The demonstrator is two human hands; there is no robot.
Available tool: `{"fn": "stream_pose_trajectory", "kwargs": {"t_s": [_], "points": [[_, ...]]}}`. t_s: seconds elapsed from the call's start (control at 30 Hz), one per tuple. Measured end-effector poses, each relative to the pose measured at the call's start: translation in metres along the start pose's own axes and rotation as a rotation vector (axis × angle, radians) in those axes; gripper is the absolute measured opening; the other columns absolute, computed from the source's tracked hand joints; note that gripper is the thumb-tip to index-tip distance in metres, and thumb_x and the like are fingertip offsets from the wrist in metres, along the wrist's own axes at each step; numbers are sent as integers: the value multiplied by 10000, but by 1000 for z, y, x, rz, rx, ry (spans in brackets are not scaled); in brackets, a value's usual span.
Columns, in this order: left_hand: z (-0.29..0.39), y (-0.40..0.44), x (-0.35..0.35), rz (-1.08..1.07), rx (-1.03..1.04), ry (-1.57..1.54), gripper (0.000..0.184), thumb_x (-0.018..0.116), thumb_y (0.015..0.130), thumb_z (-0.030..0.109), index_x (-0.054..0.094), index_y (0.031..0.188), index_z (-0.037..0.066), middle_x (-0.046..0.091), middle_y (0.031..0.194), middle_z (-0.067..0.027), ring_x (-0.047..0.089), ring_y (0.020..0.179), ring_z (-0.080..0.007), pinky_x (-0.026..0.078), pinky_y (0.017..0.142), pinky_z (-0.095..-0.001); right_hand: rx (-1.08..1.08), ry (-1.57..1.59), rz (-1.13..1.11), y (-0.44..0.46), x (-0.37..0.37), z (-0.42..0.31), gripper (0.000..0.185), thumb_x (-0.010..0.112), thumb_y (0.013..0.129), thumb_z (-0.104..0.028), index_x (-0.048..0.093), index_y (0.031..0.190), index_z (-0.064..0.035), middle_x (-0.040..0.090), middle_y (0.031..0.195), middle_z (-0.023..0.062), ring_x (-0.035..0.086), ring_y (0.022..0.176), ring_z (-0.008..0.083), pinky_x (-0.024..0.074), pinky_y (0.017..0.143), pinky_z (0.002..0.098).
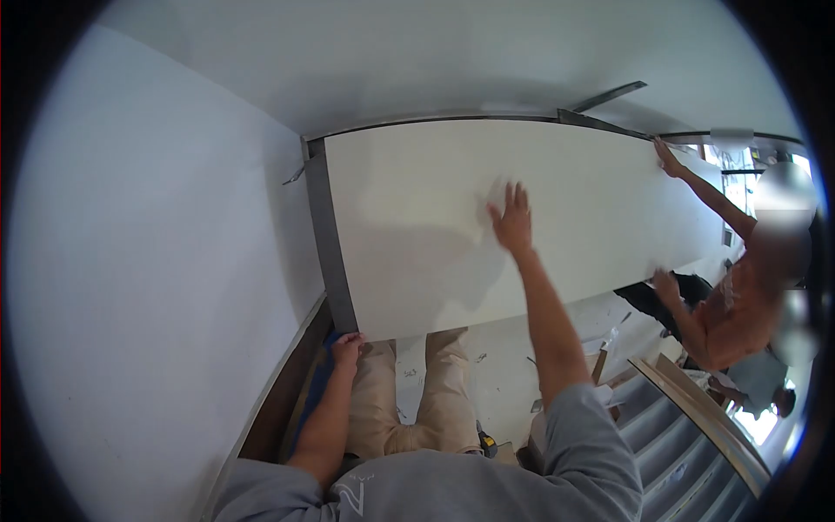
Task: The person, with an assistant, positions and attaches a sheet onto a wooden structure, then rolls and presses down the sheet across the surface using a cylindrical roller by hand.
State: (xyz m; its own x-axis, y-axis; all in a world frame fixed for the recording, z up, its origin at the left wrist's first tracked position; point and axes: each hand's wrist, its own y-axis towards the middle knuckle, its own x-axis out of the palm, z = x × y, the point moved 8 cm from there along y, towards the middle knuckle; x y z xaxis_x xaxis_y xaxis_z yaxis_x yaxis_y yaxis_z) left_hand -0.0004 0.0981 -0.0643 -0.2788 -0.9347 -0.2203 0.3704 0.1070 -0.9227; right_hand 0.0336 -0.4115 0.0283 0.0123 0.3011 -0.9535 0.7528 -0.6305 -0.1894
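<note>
Grey-sleeved, the right hand [513,224] is spread wide over the middle of a cream panel [409,200]; contact cannot be told. At the panel's lower left corner is the left hand [348,349], fingers bent, its grip unclear. A dark strip [330,235] borders the panel beside the white wall [174,261]. Opposite, a co-worker's hand [668,160] meets the upper edge.

White panel [417,204] (right fingers [519,198] over it)

White panel [413,200] | rectangular, plain-faced | long side running left-right | left edge along grey strip [332,239]
</note>
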Motion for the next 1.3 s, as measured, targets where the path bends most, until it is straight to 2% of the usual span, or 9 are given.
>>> {"fn": "stream_pose_trajectory", "kwargs": {"t_s": [0.17, 0.3, 0.4, 0.6, 0.7, 0.8, 0.97, 1.1, 1.3], "points": [[-1, -10, -4, 5, -16, -26, 149, 656, 749, 120, 616, 879, 59, 609, 770, 0, 548, 670, -75, 395, 544, -209, -67, -197, 34, 117, 40, -61, 666, 392, 864, -485, 263, 1344, -41, 195, 1408, 187, 174, 1309, 326, 198, 1008, 527], [-9, -15, -7, 49, -63, -39, 176, 656, 755, 144, 608, 909, 73, 609, 814, 5, 551, 731, -84, 399, 587, -228, -214, 2, 59, 105, 47, -151, 696, 386, 858, -493, 204, 1372, -60, 160, 1431, 150, 99, 1336, 282, 125, 1048, 497], [-8, -23, -9, 106, -82, -43, 188, 656, 757, 154, 602, 921, 78, 609, 823, 11, 552, 746, -91, 398, 614, -238, -328, -93, 23, 118, 42, -103, 707, 386, 858, -493, 187, 1375, -54, 161, 1436, 124, 97, 1340, 244, 117, 1053, 485], [-7, -26, -7, 170, -92, -74, 198, 666, 757, 168, 595, 920, 80, 608, 829, 8, 552, 754, -98, 397, 649, -243, 215, -189, 184, 142, -20, 121, 736, 383, 869, -482, 193, 1340, 50, 162, 1420, 183, 108, 1335, 273, 156, 1031, 513], [-8, -33, -9, 206, -98, -69, 199, 670, 756, 172, 595, 916, 79, 607, 832, 3, 551, 769, -103, 396, 670, -253, 234, -110, 207, 140, -19, 128, 737, 398, 864, -474, 202, 1334, 59, 163, 1415, 194, 108, 1332, 289, 163, 1032, 507], [0, -33, -6, 224, -98, -51, 197, 665, 760, 173, 596, 919, 78, 607, 837, -1, 550, 784, -109, 395, 696, -272, 163, -177, 127, 146, -6, 70, 739, 406, 861, -471, 203, 1334, 59, 161, 1414, 202, 105, 1330, 302, 159, 1037, 496], [1, -37, -6, 239, -103, -69, 206, 655, 761, 164, 596, 932, 66, 610, 854, -11, 553, 795, -121, 401, 713, -296, -223, 3, 17, 112, 27, -71, 735, 431, 853, -460, 200, 1340, 40, 156, 1421, 178, 91, 1334, 288, 119, 1057, 475], [-5, -26, -6, 229, -102, -69, 243, 656, 749, 145, 597, 965, 51, 617, 879, -32, 561, 819, -138, 416, 746, -318, -368, 43, -109, 98, 31, -69, 696, 448, 855, -426, 188, 1364, -27, 141, 1439, 120, 76, 1341, 253, 95, 1062, 476], [-2, -30, -9, 201, -44, -41, 244, 680, 728, 141, 617, 935, 29, 626, 840, -27, 574, 768, -120, 444, 683, -259, 16, -22, 116, 94, 10, 26, 628, 472, 859, -330, 225, 1361, -45, 169, 1432, 137, 83, 1341, 275, 88, 1026, 550]]}}
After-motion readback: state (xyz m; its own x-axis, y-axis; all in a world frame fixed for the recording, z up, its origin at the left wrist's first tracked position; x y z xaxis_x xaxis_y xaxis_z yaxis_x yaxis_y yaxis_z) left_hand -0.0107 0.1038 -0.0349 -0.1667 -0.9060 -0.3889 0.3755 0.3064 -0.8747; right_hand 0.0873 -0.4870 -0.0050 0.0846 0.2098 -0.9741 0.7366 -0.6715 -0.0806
